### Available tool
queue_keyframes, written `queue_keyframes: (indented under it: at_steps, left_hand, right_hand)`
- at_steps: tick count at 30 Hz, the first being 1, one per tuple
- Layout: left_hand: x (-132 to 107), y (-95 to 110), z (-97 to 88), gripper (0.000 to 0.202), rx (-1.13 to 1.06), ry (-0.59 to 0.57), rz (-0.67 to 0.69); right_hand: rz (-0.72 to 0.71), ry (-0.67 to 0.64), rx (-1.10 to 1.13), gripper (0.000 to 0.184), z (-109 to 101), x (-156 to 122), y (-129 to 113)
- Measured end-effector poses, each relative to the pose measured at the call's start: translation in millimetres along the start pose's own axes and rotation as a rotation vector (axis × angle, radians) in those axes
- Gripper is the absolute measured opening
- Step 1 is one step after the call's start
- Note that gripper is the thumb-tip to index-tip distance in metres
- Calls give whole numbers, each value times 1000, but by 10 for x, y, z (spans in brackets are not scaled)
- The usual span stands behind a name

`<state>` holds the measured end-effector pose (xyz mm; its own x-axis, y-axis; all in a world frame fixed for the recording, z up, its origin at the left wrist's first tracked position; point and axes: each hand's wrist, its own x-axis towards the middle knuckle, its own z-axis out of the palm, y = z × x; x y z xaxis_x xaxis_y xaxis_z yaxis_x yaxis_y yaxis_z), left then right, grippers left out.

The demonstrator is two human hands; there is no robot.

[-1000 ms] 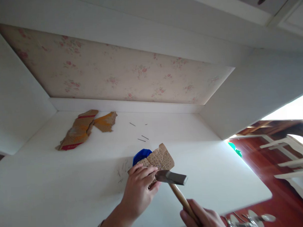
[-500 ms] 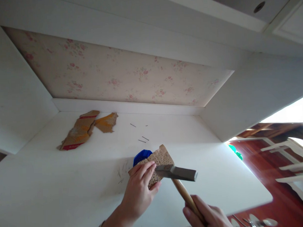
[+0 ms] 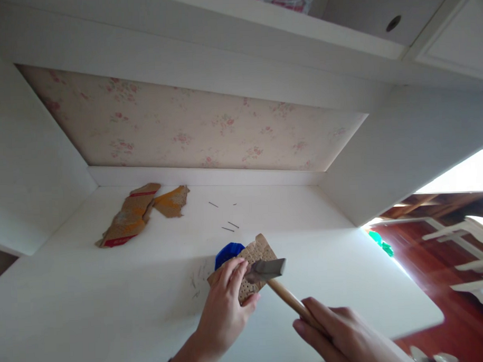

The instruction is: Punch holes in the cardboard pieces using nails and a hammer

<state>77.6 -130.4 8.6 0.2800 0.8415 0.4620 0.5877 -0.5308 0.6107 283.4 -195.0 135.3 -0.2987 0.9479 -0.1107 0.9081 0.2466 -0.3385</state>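
Note:
My left hand point(image 3: 223, 311) is closed on a piece of cardboard point(image 3: 263, 248) dotted with many small holes, its fingertips pressed on top and its thumb at the near edge. Under and behind the cardboard shows part of a blue object point(image 3: 228, 252), perhaps a lid or dish. In my right hand point(image 3: 336, 325) is a hammer point(image 3: 289, 296), gripped by its wooden handle. The metal head is over the cardboard, close beside my left fingertips. Whether a nail stands between fingers and hammer is hidden.
Several thin nails point(image 3: 230, 227) lie on the white desk point(image 3: 111, 301) beyond the cardboard. Torn brown cardboard point(image 3: 127, 216) rests at the back left. White side panels and a shelf point(image 3: 206, 66) enclose the desk. A white chair point(image 3: 469, 241) stands on the red floor at right.
The hammer head has swung left and tilted, now nearer the left fingertips. My left hand keeps its hold on the cardboard. The whole view has shifted slightly.

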Motion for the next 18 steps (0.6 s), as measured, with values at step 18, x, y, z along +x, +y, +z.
queue_keyframes:
  at_steps: [18]
  left_hand:
    - [-9, -3, 10, 59, -17, 12, 5]
  right_hand:
    - [50, -67, -68, 32, -6, 19, 73]
